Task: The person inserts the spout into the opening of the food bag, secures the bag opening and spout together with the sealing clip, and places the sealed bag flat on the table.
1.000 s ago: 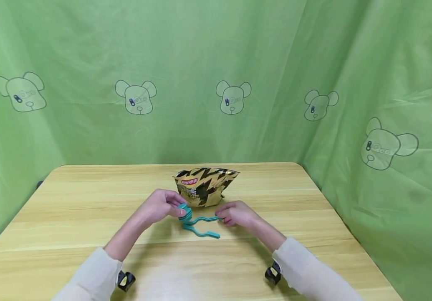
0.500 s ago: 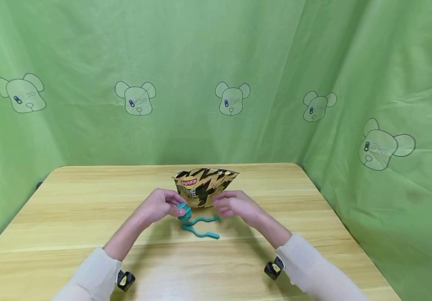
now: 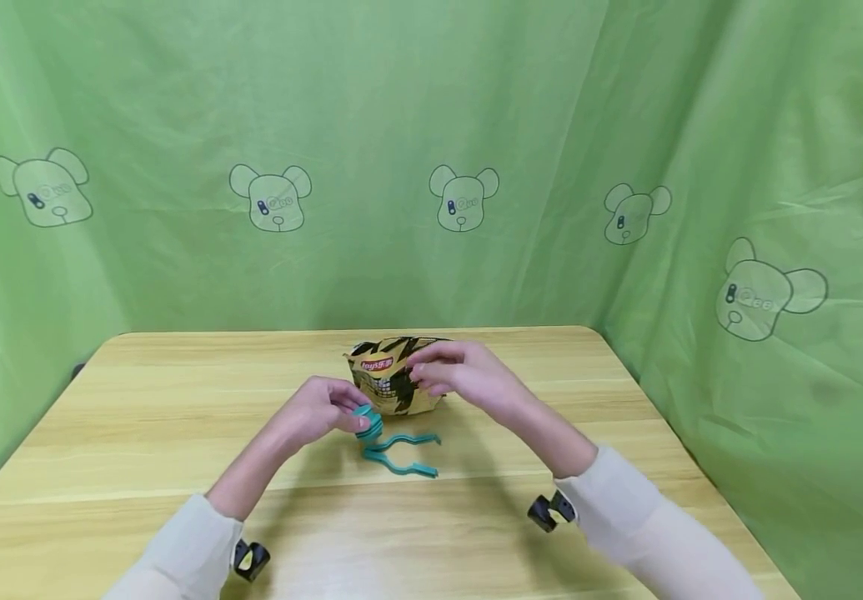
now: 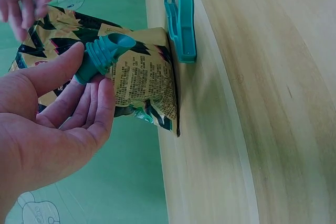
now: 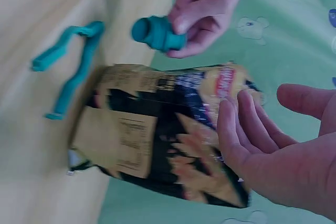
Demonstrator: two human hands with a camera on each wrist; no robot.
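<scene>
A pale, wood-grained table (image 3: pixel 176 392) with rounded far corners and a whitish sheen in front stands before creased green fabric curtains (image 3: pixel 371 92) printed with outlined, round-eared animal heads (image 3: pixel 277 200).

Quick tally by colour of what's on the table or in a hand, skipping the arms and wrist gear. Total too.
Teal: 2 (the spout in the left hand, the clip on the table)
Gold and black: 1 (the bag)
Total: 3
</scene>
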